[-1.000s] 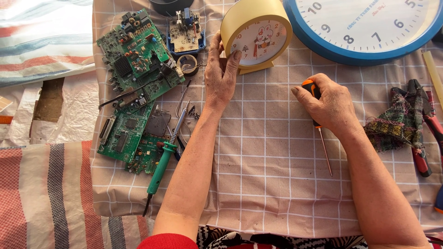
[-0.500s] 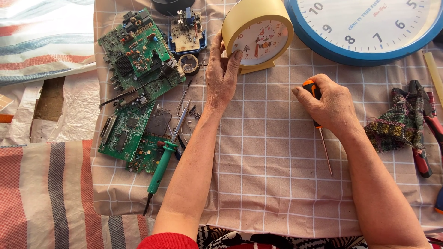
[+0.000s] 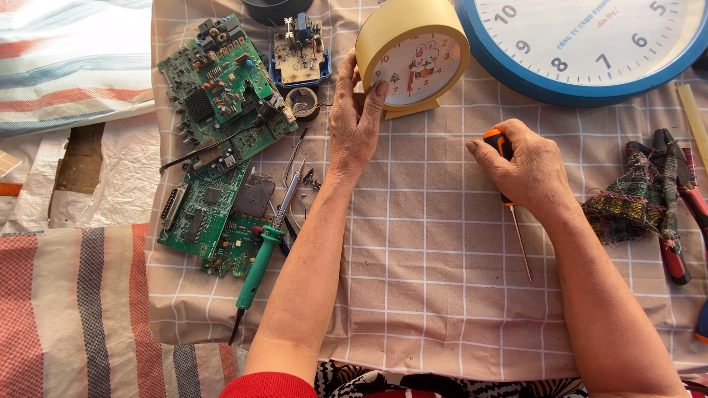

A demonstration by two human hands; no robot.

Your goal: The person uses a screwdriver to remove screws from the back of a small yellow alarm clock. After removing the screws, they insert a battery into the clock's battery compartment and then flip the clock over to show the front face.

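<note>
Two bare hands are working over a beige checked cloth [image 3: 413, 295] spread on a striped mat [image 3: 74, 309]. The left hand [image 3: 355, 121] is reaching forward and gripping the small yellow clock [image 3: 413, 55], with the thumb lying against the dial rim and the fingers curling around the left side of the case. The small clock is standing upright on its foot at the far middle of the cloth, its face tilting toward the camera. The right hand [image 3: 527, 169] is closing around the orange handle of a screwdriver [image 3: 509, 203], whose thin shaft is pointing back toward the person and lying along the cloth. A large blue-rimmed wall clock [image 3: 590, 44] is lying flat just beside the small one, at the far right. Several green circuit boards [image 3: 221, 147] are lying at the left of the cloth, with a green-handled soldering iron [image 3: 262, 258] resting across their near edge. A patterned rag [image 3: 634, 203] and red-handled pliers [image 3: 675, 250] are lying at the right edge, well apart from the small clock.
</note>
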